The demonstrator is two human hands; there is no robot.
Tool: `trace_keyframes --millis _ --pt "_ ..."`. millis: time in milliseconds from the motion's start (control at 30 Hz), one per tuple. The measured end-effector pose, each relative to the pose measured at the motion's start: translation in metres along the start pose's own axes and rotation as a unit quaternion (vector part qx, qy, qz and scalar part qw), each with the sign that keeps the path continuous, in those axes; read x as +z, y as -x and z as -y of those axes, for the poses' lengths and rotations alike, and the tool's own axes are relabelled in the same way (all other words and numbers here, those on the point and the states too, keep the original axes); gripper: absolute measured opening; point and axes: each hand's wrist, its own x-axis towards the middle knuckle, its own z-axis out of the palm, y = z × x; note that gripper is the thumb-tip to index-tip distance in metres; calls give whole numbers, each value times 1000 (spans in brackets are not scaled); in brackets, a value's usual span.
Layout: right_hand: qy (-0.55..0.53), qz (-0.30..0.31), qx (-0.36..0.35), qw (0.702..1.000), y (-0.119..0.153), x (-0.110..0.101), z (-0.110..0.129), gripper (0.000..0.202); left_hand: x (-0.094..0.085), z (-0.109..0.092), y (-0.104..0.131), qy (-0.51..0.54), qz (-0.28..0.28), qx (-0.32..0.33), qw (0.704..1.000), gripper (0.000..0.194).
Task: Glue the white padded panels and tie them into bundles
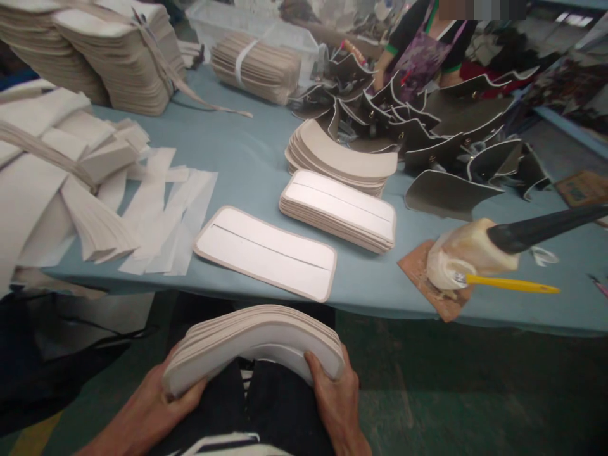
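Observation:
Close to my body, a bent stack of beige panels (256,335) is held between my two hands, arching upward in the middle. My left hand (178,399) is closed round the stack's left end, and my right hand (335,392) grips the right end with the thumb on the near face. Just beyond, at the table's edge, lies a single white-faced panel (266,253) with a beige border and a long dark line. Behind it sits a neat pile of similar panels (339,206), and further back a curved stack of plain beige pieces (342,152).
A glue pot (456,253) with a yellow-handled brush (513,284) stands at the right on a brown board. Loose white strips (161,209) and tall stacks (118,57) fill the left. Dark curved pieces (446,190) crowd the back right, before another person (422,50).

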Motion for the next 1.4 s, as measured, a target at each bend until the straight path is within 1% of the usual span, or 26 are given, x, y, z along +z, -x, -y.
trace_keyframes --millis 67,100,133,200,267,367,467,533,600,667,733,800,867,933,1033,1133,1200,1233,1300,1333,1400 --pt "-4 5 -8 1000 -3 0 2 45 -5 -2 -3 -5 12 5 1000 49" --pt "-5 7 -11 1000 -4 0 3 44 -6 -3 -5 -3 6 0 1000 47" --pt "-6 9 -13 1000 -5 0 4 44 -7 -4 -8 -3 -13 -10 1000 44" --pt "-2 15 -15 1000 -6 -1 7 44 -7 -8 -13 -17 -75 -39 996 40" --pt "11 19 -18 1000 -6 -1 10 45 -4 -12 -18 -40 -125 -58 990 41" --pt "58 15 -17 998 -6 0 16 46 1 -19 -21 -68 -156 -43 984 47" --pt "145 9 -30 989 -5 2 25 46 7 -27 -19 -96 -174 -34 980 51" --pt "207 15 -56 977 -3 5 31 47 11 -31 -15 -108 -173 -50 978 52" --pt "254 24 -86 963 1 9 36 50 15 -36 -11 -121 -165 -79 976 53" --pt "288 25 -111 951 6 13 40 50 19 -40 -8 -138 -145 -106 974 53" --pt "319 26 -132 938 10 16 42 47 23 -43 -5 -158 -122 -113 974 53" --pt "347 25 -146 926 15 20 45 43 25 -45 -3 -168 -105 -98 975 51" --pt "360 25 -156 920 20 23 47 40 27 -45 -2 -172 -104 -78 977 49" --pt "359 24 -158 920 24 26 48 39 30 -45 -1 -174 -108 -55 977 46" --pt "356 20 -142 923 26 30 48 43 35 -47 2 -173 -100 -21 980 44" --pt "338 22 -111 934 21 28 46 46 37 -45 6 -164 -90 -1 982 47" --pt "292 18 -84 953 14 20 41 47 31 -40 7 -147 -99 -7 984 49" --pt "251 14 -69 965 10 14 38 48 26 -36 5 -135 -111 -21 984 51" --pt "133 16 -53 990 1 -1 32 48 13 -28 1 -99 -144 -61 983 54" --pt "66 25 -54 996 -3 -8 28 49 6 -23 -2 -72 -153 -79 982 55" --pt "-46 51 -69 995 -9 -22 21 50 -5 -16 -9 2 -142 -103 985 61"
